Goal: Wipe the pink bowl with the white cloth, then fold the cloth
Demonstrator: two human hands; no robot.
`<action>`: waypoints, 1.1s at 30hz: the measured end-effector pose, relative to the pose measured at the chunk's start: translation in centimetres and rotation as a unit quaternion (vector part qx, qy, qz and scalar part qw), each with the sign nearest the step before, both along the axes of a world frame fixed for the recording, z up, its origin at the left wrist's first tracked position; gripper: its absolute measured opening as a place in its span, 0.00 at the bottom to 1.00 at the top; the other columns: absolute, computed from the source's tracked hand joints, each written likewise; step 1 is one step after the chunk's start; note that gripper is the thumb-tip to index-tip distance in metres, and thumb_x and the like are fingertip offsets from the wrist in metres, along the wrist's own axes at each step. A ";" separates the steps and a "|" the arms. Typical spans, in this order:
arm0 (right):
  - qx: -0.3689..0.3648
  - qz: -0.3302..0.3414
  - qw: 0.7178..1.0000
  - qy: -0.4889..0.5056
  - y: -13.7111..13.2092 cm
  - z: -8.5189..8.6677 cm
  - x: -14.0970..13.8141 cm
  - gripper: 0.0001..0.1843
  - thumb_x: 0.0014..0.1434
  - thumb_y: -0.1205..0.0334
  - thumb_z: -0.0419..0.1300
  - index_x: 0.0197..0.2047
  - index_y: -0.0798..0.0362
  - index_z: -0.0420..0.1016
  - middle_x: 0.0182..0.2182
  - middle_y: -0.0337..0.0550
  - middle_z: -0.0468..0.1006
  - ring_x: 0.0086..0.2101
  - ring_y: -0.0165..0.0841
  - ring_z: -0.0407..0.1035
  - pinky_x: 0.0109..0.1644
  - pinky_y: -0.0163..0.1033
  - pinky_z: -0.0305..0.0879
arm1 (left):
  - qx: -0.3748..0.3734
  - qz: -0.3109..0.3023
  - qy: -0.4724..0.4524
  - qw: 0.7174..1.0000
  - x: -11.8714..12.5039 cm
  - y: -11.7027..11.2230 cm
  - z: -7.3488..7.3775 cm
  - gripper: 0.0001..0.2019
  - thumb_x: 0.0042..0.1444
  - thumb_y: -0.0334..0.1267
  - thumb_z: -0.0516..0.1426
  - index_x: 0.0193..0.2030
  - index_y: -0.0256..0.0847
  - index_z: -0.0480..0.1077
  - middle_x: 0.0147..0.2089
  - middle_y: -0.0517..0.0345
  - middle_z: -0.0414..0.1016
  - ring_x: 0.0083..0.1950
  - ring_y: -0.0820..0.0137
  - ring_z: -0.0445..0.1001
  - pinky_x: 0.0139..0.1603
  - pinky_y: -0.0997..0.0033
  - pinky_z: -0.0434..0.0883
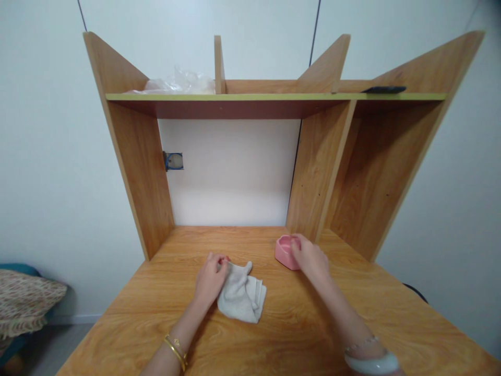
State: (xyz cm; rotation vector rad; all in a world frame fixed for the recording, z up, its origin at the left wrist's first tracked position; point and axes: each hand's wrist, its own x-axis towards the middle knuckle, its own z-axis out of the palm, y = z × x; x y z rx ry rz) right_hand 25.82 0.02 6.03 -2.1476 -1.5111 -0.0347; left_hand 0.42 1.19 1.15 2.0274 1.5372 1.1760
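Note:
A light grey cloth (239, 295) lies crumpled and partly folded on the wooden desk (250, 347). At its upper left corner my left hand (211, 278) has its fingers pinched together on the fabric. Farther back and to the right is a small pink dish (285, 255) with angled sides, resting on the desk. My right hand (311, 256) grips the dish's right rim, fingers closed over the edge. Those fingers hide part of the dish's inside.
A wooden shelf unit (321, 177) rises at the back of the desk. Clear plastic bags (182, 82) and a flat black object (384, 90) lie on its upper shelf. An open wall box with blue wires (173, 161) shows behind. A woven fringed cover (29, 303) is at far left.

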 end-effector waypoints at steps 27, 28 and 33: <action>-0.087 0.236 0.964 0.086 -0.5 -4.3 -5.5 0.07 0.48 0.64 0.54 0.32 0.56 0.67 0.27 0.40 0.71 0.28 0.29 0.62 0.28 0.30 0.48 | -0.078 0.022 0.013 0.997 -1.2 1.9 -2.4 0.13 0.41 0.28 0.52 0.35 0.37 0.71 0.38 0.50 0.72 0.41 0.65 0.69 0.45 0.67 0.64; -0.080 0.225 0.967 0.085 -0.5 -4.1 -5.2 0.07 0.48 0.64 0.53 0.32 0.56 0.67 0.27 0.40 0.71 0.28 0.29 0.62 0.28 0.31 0.48 | -0.074 0.028 0.010 0.997 -1.4 1.9 -2.1 0.11 0.41 0.29 0.52 0.32 0.37 0.71 0.36 0.51 0.71 0.40 0.65 0.69 0.43 0.67 0.64; -0.047 0.166 0.982 0.081 -0.3 -3.3 -4.1 0.05 0.47 0.64 0.52 0.30 0.55 0.65 0.27 0.40 0.71 0.28 0.30 0.63 0.28 0.31 0.48 | -0.049 0.066 -0.005 0.997 -2.3 2.1 -0.7 0.05 0.41 0.31 0.51 0.25 0.39 0.67 0.31 0.57 0.67 0.37 0.66 0.67 0.41 0.67 0.64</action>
